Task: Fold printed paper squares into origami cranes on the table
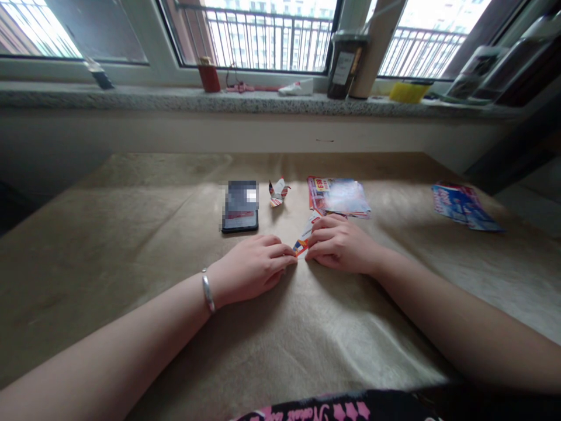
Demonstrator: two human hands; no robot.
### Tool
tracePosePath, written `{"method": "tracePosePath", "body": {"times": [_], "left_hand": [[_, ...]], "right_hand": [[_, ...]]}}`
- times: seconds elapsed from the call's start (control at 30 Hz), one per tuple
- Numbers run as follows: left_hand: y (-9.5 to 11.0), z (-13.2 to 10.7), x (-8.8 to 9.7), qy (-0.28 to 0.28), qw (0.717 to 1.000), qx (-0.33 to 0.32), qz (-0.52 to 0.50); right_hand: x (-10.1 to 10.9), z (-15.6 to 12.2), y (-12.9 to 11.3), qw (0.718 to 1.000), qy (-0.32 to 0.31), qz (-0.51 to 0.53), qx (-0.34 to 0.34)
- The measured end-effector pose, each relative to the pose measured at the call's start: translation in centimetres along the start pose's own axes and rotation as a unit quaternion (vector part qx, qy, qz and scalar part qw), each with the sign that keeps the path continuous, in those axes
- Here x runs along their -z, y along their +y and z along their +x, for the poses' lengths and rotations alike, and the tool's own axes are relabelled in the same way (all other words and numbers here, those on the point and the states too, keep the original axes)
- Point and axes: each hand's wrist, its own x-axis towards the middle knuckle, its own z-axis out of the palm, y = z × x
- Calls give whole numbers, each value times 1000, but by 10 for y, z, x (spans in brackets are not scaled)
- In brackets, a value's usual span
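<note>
A small folded piece of printed paper (302, 242), white with orange and blue, lies on the table between my two hands. My left hand (258, 263), with a silver bracelet at its wrist, has its fingertips pressed together on the paper's lower left corner. My right hand (339, 242) has curled fingers over the paper's right side and hides much of it. Just beyond stands a small folded paper figure (279, 193) with pointed tips. A stack of printed flyers (339, 197) lies past my right hand.
A black phone (241, 207) lies beyond my left hand. More blue printed flyers (467, 207) are at the table's right. Behind the table (109, 234), a stone windowsill (153, 100) holds a red container (208, 76), a dark jar (344, 67) and a yellow object (407, 92).
</note>
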Motion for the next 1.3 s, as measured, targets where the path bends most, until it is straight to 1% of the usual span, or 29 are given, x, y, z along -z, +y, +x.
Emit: {"method": "tracePosePath", "body": {"times": [0.13,0.23,0.37,0.5,0.63,0.8,0.9,1.3], "left_hand": [[0,0,1,-4,1000,-1,-4],[0,0,4,-11,1000,-5,5],[-3,-1,11,-18,999,-3,27],[-9,-3,17,-21,999,-1,49],[-10,-3,15,-16,998,-15,65],[-3,-1,10,-11,998,2,54],[-1,0,8,3,999,8,42],[-1,1,7,14,1000,2,17]], "right_hand": [[1,-2,3,1000,5,12,0],[-1,-4,5,998,15,56,3],[-7,-3,0,994,50,101,1],[-11,2,-9,995,66,76,4],[-15,5,-11,996,73,52,-1],[-15,5,-11,999,50,16,-9],[-15,6,-13,999,44,0,-18],[-14,8,-5,997,63,35,8]]}}
